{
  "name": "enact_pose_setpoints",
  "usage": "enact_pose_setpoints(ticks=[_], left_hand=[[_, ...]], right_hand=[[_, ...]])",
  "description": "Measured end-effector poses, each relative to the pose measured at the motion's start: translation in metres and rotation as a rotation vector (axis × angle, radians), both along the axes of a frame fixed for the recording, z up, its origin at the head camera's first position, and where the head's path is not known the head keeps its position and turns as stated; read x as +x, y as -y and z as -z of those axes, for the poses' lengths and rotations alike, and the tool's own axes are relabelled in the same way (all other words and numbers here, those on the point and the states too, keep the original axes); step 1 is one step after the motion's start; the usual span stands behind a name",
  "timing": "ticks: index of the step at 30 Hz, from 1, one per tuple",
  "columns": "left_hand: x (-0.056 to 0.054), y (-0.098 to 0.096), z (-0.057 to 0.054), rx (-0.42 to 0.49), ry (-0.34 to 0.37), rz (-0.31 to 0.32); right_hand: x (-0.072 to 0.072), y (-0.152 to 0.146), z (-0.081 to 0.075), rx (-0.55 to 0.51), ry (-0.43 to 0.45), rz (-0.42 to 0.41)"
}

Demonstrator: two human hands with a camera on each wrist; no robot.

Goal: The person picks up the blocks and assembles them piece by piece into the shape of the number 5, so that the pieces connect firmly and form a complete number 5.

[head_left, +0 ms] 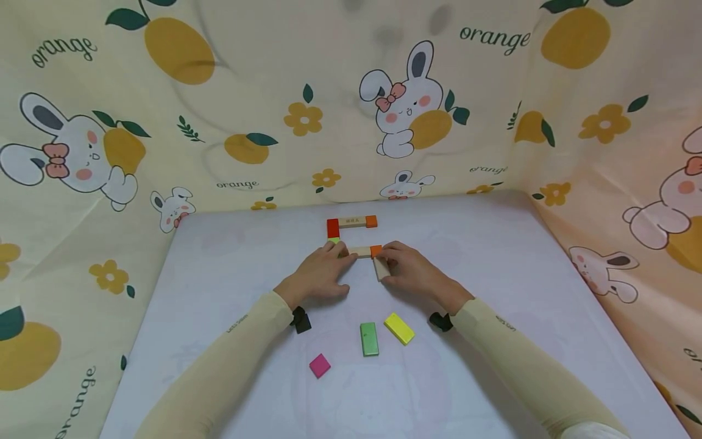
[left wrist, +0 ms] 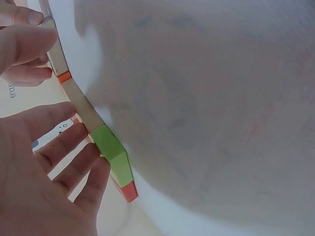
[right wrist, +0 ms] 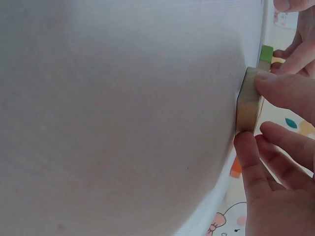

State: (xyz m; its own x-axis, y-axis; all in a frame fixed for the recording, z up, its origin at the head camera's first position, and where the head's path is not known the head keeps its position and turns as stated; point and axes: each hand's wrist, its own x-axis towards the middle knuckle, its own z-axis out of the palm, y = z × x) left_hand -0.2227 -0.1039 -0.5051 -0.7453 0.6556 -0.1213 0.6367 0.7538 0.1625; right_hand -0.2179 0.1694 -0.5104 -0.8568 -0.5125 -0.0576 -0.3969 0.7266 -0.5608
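On the white table, a row of blocks forms an angular outline. A red block point(head_left: 333, 228) stands at its left, with a light green block point(left wrist: 115, 152) below it, largely hidden by my left hand point(head_left: 318, 274) in the head view. Extended fingers of that hand touch the row near the green block and a plain wooden block point(head_left: 361, 252). An orange cube point(head_left: 376, 250) adjoins this block's right end. Below the cube, my right hand point(head_left: 414, 271) pinches another plain wooden block point(right wrist: 249, 101) between thumb and fingers; it lies slightly tilted against the row.
Along the top of the outline lie a lettered wooden block point(head_left: 352, 222) and another orange cube point(head_left: 371, 221). Nearer me are a green block point(head_left: 369, 339), a yellow block point(head_left: 399, 328) and a pink cube point(head_left: 320, 366). A printed cloth point(head_left: 329, 61) rises behind the table point(head_left: 247, 378).
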Motion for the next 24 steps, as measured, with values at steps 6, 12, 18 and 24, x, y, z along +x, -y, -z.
enact_pose_setpoints(ticks=[6, 12, 18, 24], left_hand=[[-0.0012, -0.0001, 0.0024, -0.018, -0.003, -0.009], [-0.0017, -0.0007, 0.0013, -0.018, -0.003, -0.006], [-0.0021, 0.0004, 0.0007, -0.006, 0.000, 0.003], [-0.0032, 0.0010, 0.0026, -0.015, -0.007, 0.008]], right_hand=[[-0.0003, 0.0008, 0.0012, -0.004, -0.009, -0.002], [0.0001, 0.0013, 0.0011, 0.000, -0.015, 0.000], [0.0009, 0.0027, -0.0002, 0.001, -0.003, 0.003], [0.0009, 0.0034, 0.0011, -0.019, -0.021, -0.013]])
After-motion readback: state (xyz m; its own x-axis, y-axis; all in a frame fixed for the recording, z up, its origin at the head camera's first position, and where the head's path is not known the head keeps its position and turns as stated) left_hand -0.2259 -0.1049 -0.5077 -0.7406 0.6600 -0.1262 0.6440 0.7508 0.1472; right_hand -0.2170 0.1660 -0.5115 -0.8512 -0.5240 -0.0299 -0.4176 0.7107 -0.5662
